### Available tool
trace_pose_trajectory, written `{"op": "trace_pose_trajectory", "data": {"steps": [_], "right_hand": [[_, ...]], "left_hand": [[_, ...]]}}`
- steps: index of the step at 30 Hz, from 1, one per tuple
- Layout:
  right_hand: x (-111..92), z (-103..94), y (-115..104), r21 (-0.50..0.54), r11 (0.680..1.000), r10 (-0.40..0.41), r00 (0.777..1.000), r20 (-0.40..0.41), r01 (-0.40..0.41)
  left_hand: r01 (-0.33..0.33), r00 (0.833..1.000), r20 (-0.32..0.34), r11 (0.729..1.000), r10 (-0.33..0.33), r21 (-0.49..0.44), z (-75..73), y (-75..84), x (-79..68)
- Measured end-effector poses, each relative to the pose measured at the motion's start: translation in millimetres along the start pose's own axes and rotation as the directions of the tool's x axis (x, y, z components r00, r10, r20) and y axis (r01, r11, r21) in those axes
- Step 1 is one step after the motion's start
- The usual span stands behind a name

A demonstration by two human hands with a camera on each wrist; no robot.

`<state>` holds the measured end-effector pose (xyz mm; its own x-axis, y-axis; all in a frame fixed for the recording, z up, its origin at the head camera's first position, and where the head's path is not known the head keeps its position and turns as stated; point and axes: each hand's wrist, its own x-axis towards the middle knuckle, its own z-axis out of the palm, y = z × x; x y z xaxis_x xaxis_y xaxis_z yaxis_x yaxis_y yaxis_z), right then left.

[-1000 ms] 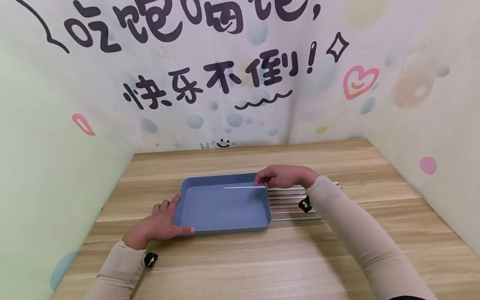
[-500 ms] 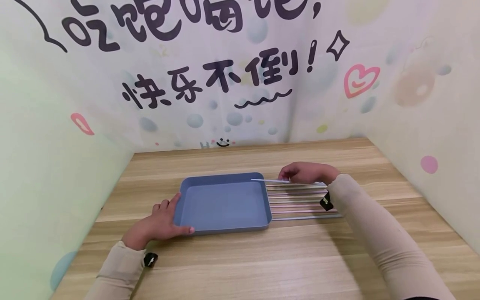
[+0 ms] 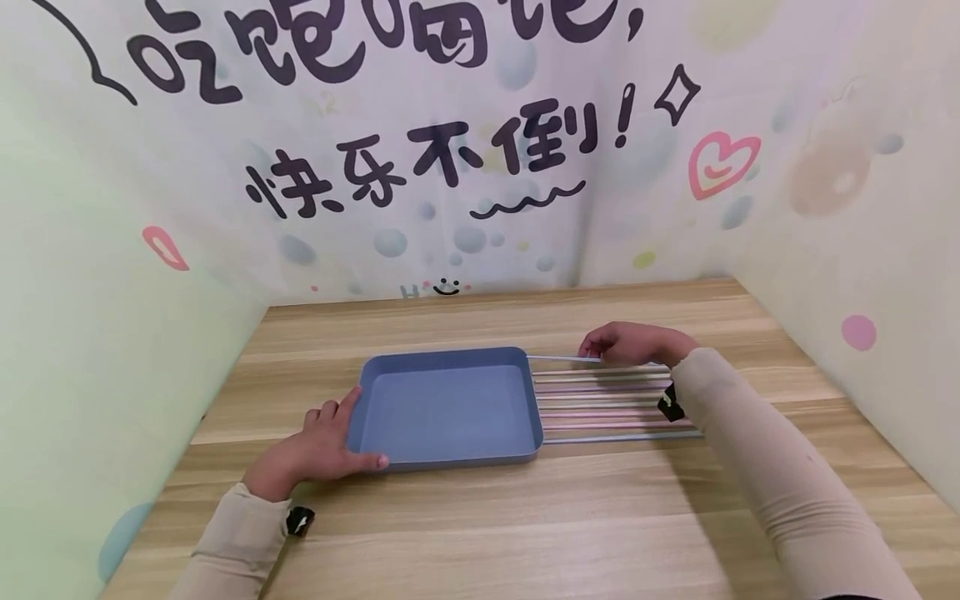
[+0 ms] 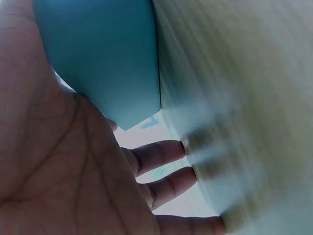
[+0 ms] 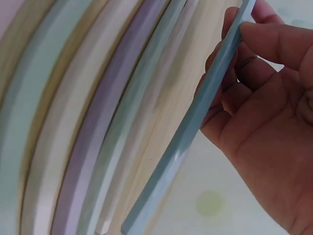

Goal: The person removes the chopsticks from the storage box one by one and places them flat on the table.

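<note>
A shallow blue-grey rectangular tray [image 3: 450, 417] lies on the wooden table, with nothing inside it. At its near left corner, my left hand [image 3: 318, 450] rests with thumb and fingers spread along the outer sides. Several fingertips reach down to the tabletop in the left wrist view. Right of the tray, my right hand [image 3: 633, 344] pinches a light blue chopstick [image 5: 195, 112] between thumb and fingers. Its thin end points at the tray's far right corner. Several pastel chopsticks [image 3: 600, 414] lie side by side just nearer than this hand, their left ends by the tray's right wall.
The wooden table [image 3: 480, 533] extends in front of the tray. A printed white backdrop [image 3: 450, 225] rises along the back edge. Pale side walls [image 3: 862, 250] stand at left and right.
My right hand has carried the light blue chopstick from over the tray rightward to the far side of the chopstick row, and lower. My left hand and the tray have stayed put.
</note>
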<state>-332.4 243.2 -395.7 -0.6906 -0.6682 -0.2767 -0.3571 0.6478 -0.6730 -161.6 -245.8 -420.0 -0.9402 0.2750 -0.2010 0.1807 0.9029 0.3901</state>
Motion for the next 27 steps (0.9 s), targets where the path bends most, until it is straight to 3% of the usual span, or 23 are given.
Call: {"op": "trace_pose_trajectory", "data": {"steps": [10,27], "right_hand": [[7,2.3,17,-0.021,1.0,0.0,1.0,-0.024,0.0],[12,7.0,23,-0.067,0.998,-0.011,0.999,-0.034,0.008]], "left_hand": [[0.006,1.0,0.005,1.0,-0.006,0.004,-0.4,-0.9,0.3],[0.0,1.0,0.004,1.0,0.0,0.003,0.8,-3.0,0.7]]}}
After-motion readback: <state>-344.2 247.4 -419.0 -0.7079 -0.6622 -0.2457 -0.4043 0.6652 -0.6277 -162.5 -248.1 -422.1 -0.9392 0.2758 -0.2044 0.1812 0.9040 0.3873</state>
